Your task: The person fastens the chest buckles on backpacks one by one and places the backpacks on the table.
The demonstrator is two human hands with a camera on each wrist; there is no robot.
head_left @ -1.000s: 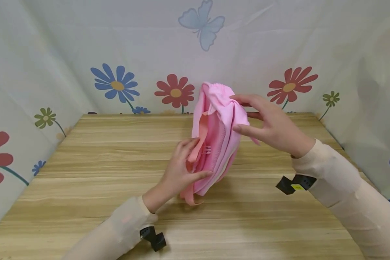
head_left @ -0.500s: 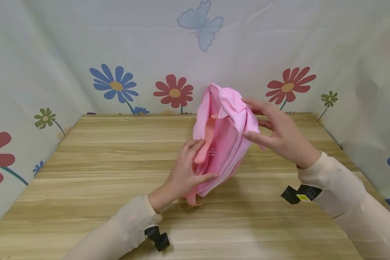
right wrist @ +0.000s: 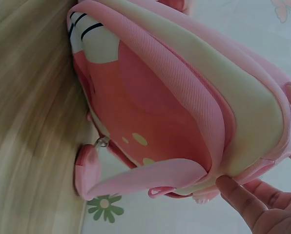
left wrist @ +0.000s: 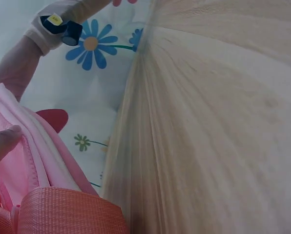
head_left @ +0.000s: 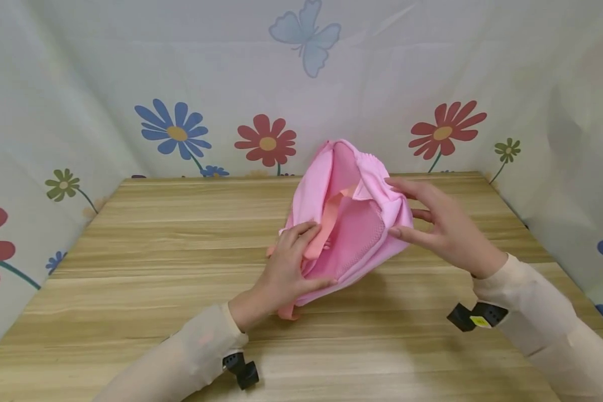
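Observation:
A pink children's backpack (head_left: 311, 192) stands tilted on the table with its mouth spread wide. An orange strap (head_left: 330, 219) crosses the opening, and the pink lining shows behind it. My left hand (head_left: 283, 268) grips the near left end of the mouth, fingers at the strap and thumb (left wrist: 4, 141) over the zipped edge. At the far right side, my right hand (head_left: 449, 229) holds the rim between thumb and fingers. The right wrist view shows the bag's coral front panel (right wrist: 160, 112), with a pale band and a dangling pink flap (right wrist: 150, 178). The bottom inside is hidden.
The wood-grain table (head_left: 181, 223) extends around the bag on all sides. Behind it hangs a white cloth backdrop (head_left: 221, 61) printed with flowers and a butterfly. A small black camera sits on each wrist.
My right hand has moved right and toward me, pulling its side of the backpack along. The mouth has widened from a narrow slit, showing more lining. My left hand has stayed nearly in place.

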